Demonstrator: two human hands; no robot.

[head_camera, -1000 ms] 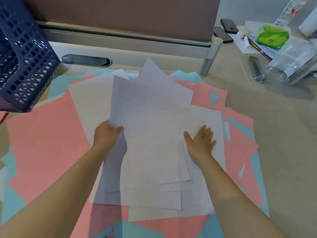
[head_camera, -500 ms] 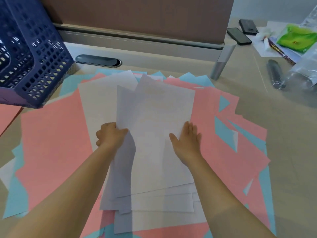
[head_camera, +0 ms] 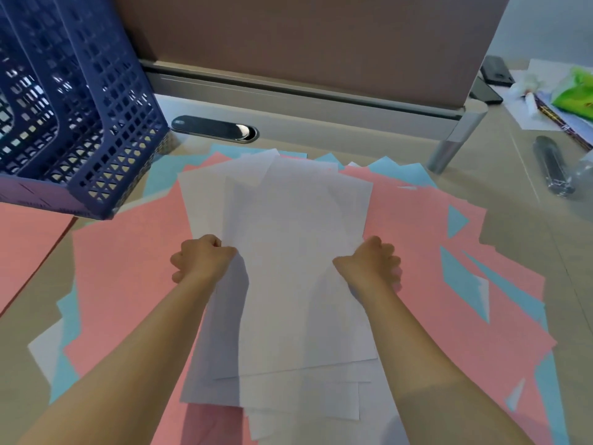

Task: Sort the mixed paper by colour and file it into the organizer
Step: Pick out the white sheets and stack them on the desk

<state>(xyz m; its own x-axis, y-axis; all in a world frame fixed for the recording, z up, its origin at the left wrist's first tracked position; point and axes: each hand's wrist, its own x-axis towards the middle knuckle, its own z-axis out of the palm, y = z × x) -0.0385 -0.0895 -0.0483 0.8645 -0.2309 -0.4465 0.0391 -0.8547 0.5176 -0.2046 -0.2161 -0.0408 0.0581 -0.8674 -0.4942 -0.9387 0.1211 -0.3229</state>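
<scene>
**White sheets gathered between both hands, organizer off to the far left**

The stack of white paper [head_camera: 298, 277] lies in the middle of the desk, near its front edge, on top of a spread of pink sheets [head_camera: 128, 268] and light blue sheets [head_camera: 462, 281]. Its long axis runs from the front edge toward the back, and the sheets are fanned, not yet squared. The left hand [head_camera: 200, 260] grips the stack's left edge with curled fingers. The right hand [head_camera: 372, 263] clasps the right edge, fingers curled likewise. Both hold at about the same height along the stack, so neither is nearer to it.

The navy mesh organizer [head_camera: 80, 130] stands at the desk's far left corner, beyond and left of the hands, nearer the left hand. Filing the white sheets probably means lifting them and swinging them left and away, after they are tapped even.

A dark cable grommet [head_camera: 213, 128] sits in the desk behind the paper, under a brown partition [head_camera: 305, 43]. Toward the far right corner lie a green packet [head_camera: 574, 94], two phones [head_camera: 491, 80] and a dark cylindrical object [head_camera: 550, 165], well apart from the paper.
</scene>
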